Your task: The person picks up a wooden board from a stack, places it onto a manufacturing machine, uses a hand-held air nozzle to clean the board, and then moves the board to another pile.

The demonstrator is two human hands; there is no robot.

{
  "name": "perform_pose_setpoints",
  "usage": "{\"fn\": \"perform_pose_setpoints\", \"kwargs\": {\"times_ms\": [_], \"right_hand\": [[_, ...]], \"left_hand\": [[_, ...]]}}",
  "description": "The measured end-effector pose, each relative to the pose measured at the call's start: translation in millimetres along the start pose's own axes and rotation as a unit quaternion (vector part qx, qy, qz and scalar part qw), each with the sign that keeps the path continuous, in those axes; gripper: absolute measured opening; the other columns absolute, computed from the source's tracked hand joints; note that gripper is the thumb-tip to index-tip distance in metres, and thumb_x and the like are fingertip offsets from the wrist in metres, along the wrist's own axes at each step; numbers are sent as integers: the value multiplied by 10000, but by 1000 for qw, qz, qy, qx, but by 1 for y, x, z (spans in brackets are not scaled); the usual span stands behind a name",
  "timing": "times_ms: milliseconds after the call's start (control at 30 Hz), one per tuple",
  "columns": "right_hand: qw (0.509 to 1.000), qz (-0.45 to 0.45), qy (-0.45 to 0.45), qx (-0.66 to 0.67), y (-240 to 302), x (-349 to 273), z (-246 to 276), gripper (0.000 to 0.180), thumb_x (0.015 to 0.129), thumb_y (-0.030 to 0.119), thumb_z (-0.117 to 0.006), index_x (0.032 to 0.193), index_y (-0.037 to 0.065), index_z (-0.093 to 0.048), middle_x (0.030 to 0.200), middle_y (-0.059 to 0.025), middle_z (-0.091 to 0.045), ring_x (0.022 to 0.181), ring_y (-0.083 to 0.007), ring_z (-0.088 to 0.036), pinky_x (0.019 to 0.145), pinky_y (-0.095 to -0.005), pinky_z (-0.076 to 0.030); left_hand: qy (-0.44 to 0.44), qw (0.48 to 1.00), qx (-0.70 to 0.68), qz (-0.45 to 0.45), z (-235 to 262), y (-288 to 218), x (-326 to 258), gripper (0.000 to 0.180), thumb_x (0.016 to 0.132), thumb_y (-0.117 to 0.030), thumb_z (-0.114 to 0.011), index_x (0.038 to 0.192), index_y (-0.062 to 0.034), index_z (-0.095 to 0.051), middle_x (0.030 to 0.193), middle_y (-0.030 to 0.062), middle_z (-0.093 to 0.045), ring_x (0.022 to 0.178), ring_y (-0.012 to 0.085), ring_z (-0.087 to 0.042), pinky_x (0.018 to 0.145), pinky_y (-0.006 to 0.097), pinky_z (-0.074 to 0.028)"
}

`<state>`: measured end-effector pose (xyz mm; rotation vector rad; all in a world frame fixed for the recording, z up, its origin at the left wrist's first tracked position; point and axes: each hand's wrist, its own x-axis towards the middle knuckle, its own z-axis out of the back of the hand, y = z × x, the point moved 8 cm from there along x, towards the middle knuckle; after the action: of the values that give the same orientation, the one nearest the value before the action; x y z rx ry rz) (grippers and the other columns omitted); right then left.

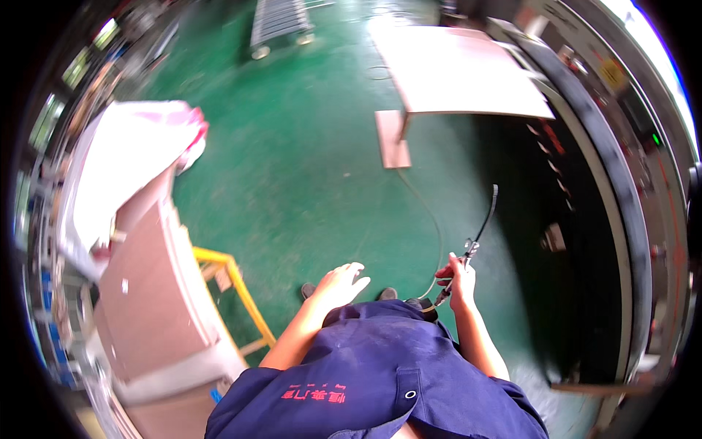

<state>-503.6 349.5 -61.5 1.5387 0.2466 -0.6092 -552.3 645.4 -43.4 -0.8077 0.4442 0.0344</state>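
My right hand (pixel 461 284) is closed around an air blow gun (pixel 469 252) with a long, slightly curved dark nozzle pointing forward. A thin pale hose (pixel 440 230) runs from near the gun's lower end across the floor toward the small board. In front of my waist hangs my left hand (pixel 341 285), holding nothing, its fingers loosely apart. Both hands are apart from the panels and the machine.
Stacked brown panels (pixel 157 285) lie at the left by a yellow frame (pixel 245 293), with white wrapped sheets (pixel 124 161) behind. A long machine (pixel 585 124) lines the right; a pale board (pixel 457 69) juts from it. A roller conveyor (pixel 279 23) stands far ahead on the green floor (pixel 292 168).
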Motion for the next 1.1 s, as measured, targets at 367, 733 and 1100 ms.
{"fn": "perform_pose_setpoints", "kwargs": {"times_ms": [367, 733, 1100], "right_hand": [[988, -52, -134, 60, 20, 50, 156, 323, 829, 285, -614, 602, 85, -500, 479, -66, -521, 405, -197, -549, 388, -289, -402], [983, -93, -148, 57, 98, 218, 161, 323, 799, 265, -638, 583, 81, -484, 472, -58, -506, 422, -195, -573, 402, -296, -429], [984, -54, -169, 29, 201, 368, 214, 332, 809, 287, -645, 588, 84, -503, 476, -57, -532, 414, -176, -555, 426, -286, -424]], "left_hand": [[-13, 955, -292, 51, 23, -81, 231, 403, 941, -384, -505, 1167, -50, -487, 1045, 116, -617, 791, 178, -617, 703, 308, -495], [-179, 854, -466, 144, 107, -60, 486, 659, 898, -457, -516, 1344, -2, -348, 1138, 194, -570, 896, 245, -619, 742, 398, -514], [-221, 843, -423, 247, 117, -82, 550, 797, 854, -566, -551, 1376, 12, -380, 1453, 137, -356, 1347, 269, -300, 1092, 481, -224]]}}
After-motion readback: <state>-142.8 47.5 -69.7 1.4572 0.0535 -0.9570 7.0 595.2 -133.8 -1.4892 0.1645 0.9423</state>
